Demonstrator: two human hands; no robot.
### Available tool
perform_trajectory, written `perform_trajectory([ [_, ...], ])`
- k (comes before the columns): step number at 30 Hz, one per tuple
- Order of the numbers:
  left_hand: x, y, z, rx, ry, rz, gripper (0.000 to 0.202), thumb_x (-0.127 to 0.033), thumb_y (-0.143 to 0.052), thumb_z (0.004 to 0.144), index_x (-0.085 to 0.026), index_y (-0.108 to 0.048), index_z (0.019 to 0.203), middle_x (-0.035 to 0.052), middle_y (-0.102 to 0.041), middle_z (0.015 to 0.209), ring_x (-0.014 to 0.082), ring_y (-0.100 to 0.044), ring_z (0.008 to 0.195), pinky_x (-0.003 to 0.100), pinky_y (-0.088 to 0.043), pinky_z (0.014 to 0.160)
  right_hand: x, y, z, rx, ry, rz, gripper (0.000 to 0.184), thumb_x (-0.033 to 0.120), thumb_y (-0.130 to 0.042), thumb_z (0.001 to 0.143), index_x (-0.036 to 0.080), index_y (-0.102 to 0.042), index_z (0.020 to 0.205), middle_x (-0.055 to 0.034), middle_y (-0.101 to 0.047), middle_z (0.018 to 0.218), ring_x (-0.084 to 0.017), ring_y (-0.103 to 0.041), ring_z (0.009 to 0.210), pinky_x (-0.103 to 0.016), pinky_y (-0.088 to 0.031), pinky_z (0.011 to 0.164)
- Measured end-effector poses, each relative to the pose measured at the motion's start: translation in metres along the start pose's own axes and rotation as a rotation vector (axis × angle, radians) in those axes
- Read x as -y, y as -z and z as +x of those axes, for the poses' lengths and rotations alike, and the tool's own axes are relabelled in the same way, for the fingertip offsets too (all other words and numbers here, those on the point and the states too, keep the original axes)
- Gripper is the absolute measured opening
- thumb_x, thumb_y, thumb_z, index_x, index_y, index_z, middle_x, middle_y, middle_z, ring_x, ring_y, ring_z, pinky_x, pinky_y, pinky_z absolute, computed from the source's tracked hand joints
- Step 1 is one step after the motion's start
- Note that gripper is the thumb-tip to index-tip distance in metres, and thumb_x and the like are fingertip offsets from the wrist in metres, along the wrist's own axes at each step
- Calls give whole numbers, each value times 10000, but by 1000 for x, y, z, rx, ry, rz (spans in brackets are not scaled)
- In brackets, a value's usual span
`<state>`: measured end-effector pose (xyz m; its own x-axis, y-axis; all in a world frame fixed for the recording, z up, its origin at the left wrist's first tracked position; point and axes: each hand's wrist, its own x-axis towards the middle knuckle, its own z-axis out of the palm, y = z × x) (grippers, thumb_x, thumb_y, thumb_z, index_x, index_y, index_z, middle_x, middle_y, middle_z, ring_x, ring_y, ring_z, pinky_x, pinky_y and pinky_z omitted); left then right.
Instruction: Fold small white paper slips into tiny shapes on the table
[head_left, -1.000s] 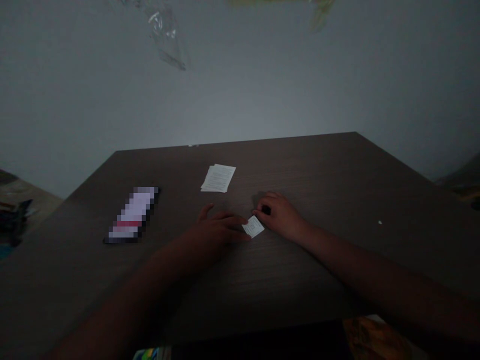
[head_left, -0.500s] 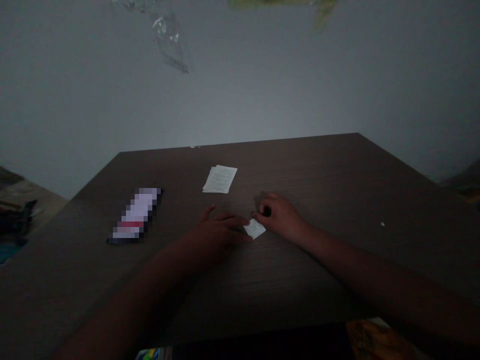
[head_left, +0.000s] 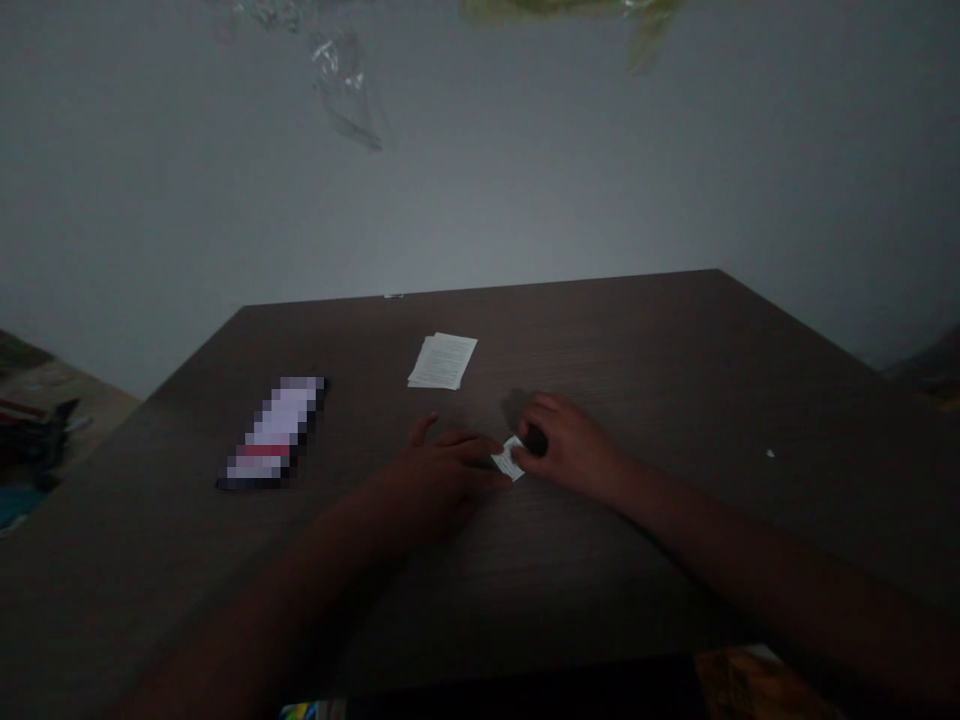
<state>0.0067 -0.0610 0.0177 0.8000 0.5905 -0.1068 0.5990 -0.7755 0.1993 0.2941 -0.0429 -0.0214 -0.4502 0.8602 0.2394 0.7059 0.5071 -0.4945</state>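
Observation:
A small piece of printed white paper lies on the dark wooden table, between my two hands. My left hand rests low with its fingers stretched out, the fingertips touching the paper's left side. Its thumb or another digit sticks up away from the paper. My right hand is curled, with thumb and forefinger closed at the paper's right edge. Part of the paper is hidden under the right fingers. Dim light makes the exact finger contact hard to see.
Beyond my hands lies a short stack of printed paper sheets. A phone with a blurred-out screen is at the left. A tiny white scrap sits at the right. The table meets a pale wall at the back.
My right thumb and fingers have moved slightly left, over the paper, and less of it shows. My left hand stays nearly in place. The whole view has shifted slightly.

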Motion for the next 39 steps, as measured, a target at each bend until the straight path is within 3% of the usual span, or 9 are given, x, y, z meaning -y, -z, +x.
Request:
perform_trajectory([
  [11,-10,6,-4,-30,17,4,565,-113,-771,1142,-454,-862,1584,18,-762,1801,396,-692,1686,894,-254,1507,10,-3,0,8,-32,-106,213,247,-920,990,254,-707,979,-85,-747,1127,-328,-716,1152,-436,-523,986],
  [16,-8,4,-1,7,24,3,588,-136,-833,1110,-474,-862,1590,33,-766,1803,440,-685,1687,963,-275,1466,8,-4,10,-12,-117,-94,254,239,-945,966,253,-693,929,-84,-734,1123,-315,-685,1105,-404,-465,899],
  [24,-8,5,0,-21,40,11,555,-130,-792,1119,-469,-885,1548,7,-770,1793,384,-676,1703,887,-266,1506,-4,-7,20,-87,-221,-20,300,216,-938,963,257,-648,899,-57,-711,1061,-282,-668,1026,-392,-443,891],
  [30,-8,9,1,-39,15,-16,503,-119,-792,1123,-422,-911,1506,39,-798,1732,395,-686,1666,876,-291,1500,-14,3,13,-110,-128,142,198,113,-790,1028,262,-683,954,-33,-746,1034,-247,-703,975,-373,-503,906],
  [34,-8,5,4,-20,12,15,471,-193,-851,1116,-426,-907,1521,70,-795,1697,418,-691,1631,865,-339,1488,-7,10,5,-41,-48,164,183,88,-759,1052,256,-723,989,-24,-770,1016,-228,-698,926,-354,-512,873],
  [39,-14,1,6,-65,33,56,430,-226,-758,1174,-358,-880,1565,75,-820,1485,379,-745,1492,745,-398,1489,4,12,-1,119,126,131,209,54,-743,1082,236,-844,1096,-56,-826,1095,-242,-768,1031,-370,-571,963],
])
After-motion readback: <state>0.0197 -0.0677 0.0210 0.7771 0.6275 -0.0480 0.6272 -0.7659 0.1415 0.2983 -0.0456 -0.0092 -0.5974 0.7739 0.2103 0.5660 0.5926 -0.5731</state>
